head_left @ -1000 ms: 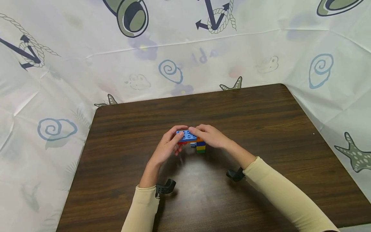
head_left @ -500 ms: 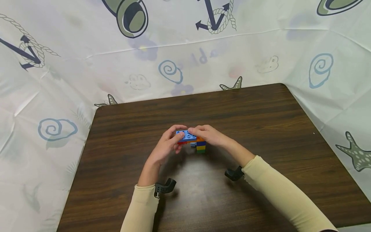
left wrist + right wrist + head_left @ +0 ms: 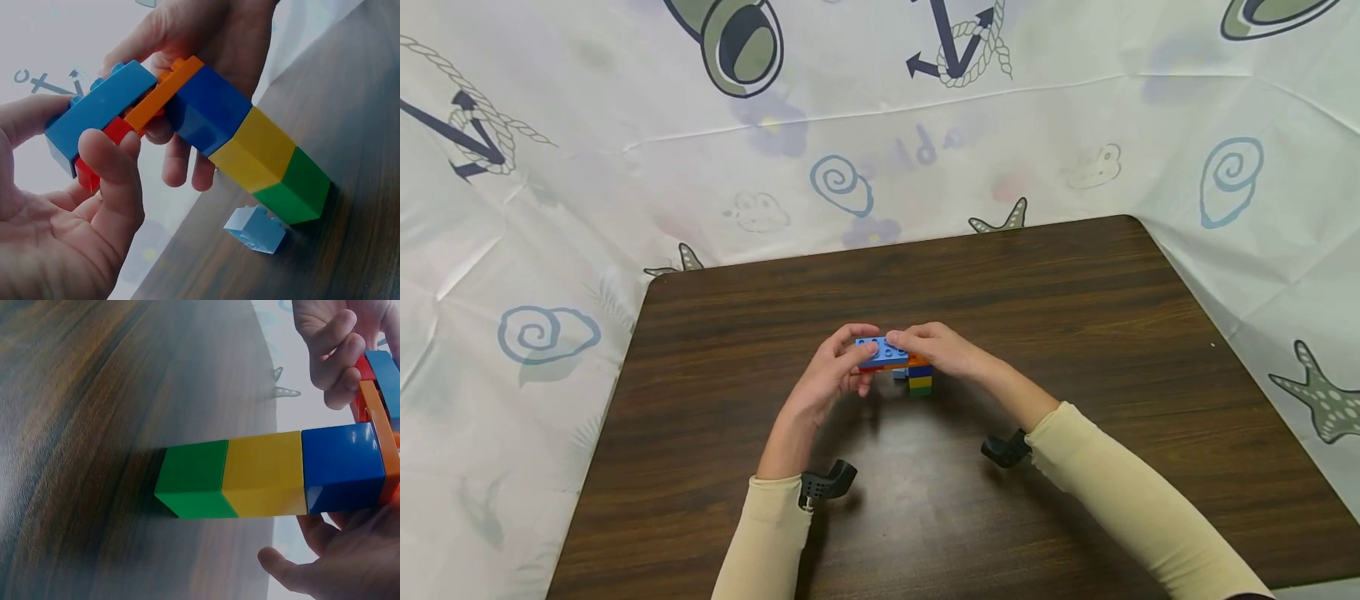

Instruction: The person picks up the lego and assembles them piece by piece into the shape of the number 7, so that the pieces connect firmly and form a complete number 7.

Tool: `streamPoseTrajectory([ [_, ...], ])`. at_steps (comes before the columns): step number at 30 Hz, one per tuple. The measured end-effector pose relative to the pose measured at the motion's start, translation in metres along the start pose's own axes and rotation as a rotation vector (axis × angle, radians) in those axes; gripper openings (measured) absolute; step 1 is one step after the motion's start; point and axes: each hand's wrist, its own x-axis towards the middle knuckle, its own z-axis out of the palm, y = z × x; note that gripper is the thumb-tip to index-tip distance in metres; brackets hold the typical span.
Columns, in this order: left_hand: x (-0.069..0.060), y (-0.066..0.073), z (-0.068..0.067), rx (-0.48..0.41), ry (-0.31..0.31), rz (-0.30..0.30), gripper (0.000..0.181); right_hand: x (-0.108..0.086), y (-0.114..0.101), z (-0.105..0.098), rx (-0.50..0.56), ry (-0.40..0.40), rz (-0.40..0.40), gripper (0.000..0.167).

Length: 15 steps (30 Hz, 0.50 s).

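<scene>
A stack of toy building bricks stands on the table, with green [image 3: 194, 478], yellow [image 3: 265, 472] and dark blue [image 3: 344, 465] bricks one above another. An orange plate [image 3: 164, 94] lies across the top and juts out to the left. On it sits a blue brick [image 3: 883, 353] with studs up; a red brick [image 3: 117, 129] shows beneath its left part. My left hand [image 3: 822, 377] grips the blue brick's left end, thumb on top and fingers curled below. My right hand [image 3: 951, 350] holds the stack's top, its thumb at the blue brick and its fingers behind and under the orange plate.
A small light blue brick [image 3: 256, 229] lies on the dark wooden table [image 3: 887, 517] beside the stack's foot. A patterned white sheet [image 3: 880, 108] hangs behind and at both sides of the table. A black mount [image 3: 829, 482] sticks out from each wrist.
The lower fingers of my left hand have shifted slightly under the blue brick. Both hands and the stack otherwise stay in nearly the same place.
</scene>
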Motion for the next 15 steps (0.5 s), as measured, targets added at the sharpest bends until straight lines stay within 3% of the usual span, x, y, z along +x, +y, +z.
streamPoseTrajectory([
  [10, 0.0009, 0.0012, 0.0048, 0.024, 0.014, 0.044, 0.028, 0.002, 0.0029, -0.0002, 0.036, 0.041, 0.002, 0.047],
  [15, 0.0016, -0.0011, 0.0072, 0.007, 0.027, 0.016, 0.029, 0.002, 0.0043, -0.0008, 0.053, 0.046, 0.036, 0.047],
])
